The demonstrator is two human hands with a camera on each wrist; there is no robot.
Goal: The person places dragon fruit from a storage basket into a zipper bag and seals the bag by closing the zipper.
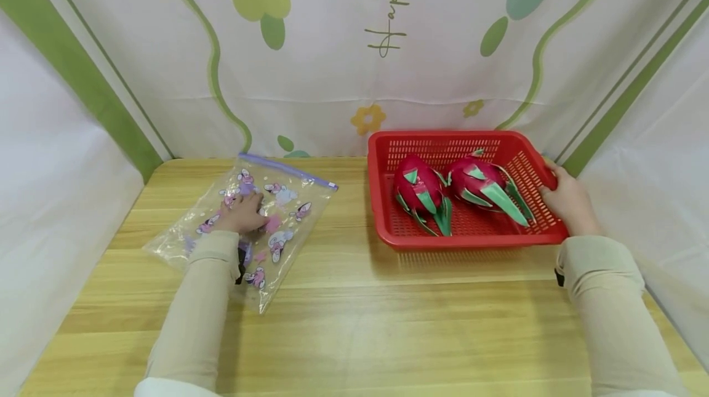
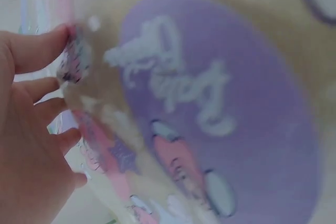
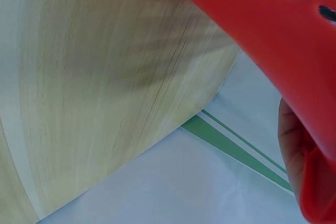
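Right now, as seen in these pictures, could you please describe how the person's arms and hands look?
The left hand and right hand are both bare, without gloves. The left sleeve and right sleeve are long and plain beige, with wide cuffs. A small black object shows beside the left cuff and another beside the right cuff.

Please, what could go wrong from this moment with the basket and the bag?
The red basket might tip, since the right hand grips only one end. The two dragon fruits lie loose inside and could roll. The thin plastic bag may wrinkle or slide under the left hand.
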